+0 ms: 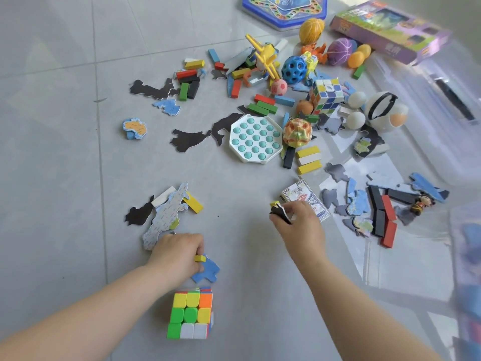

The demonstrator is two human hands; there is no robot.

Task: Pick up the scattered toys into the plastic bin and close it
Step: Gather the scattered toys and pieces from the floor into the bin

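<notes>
Toys lie scattered over the grey tiled floor. My left hand grips a small yellow block and a blue puzzle piece, just above a bright cube puzzle. My right hand pinches a black puzzle piece with a small yellow block, next to a card deck box. The clear plastic bin lies along the right side, with puzzle pieces and blocks seen through it.
A white pop-bubble board sits mid-floor amid wooden blocks, balls and a second cube. A blue game board and a purple box lie at the far edge. Map puzzle pieces lie left of my hands.
</notes>
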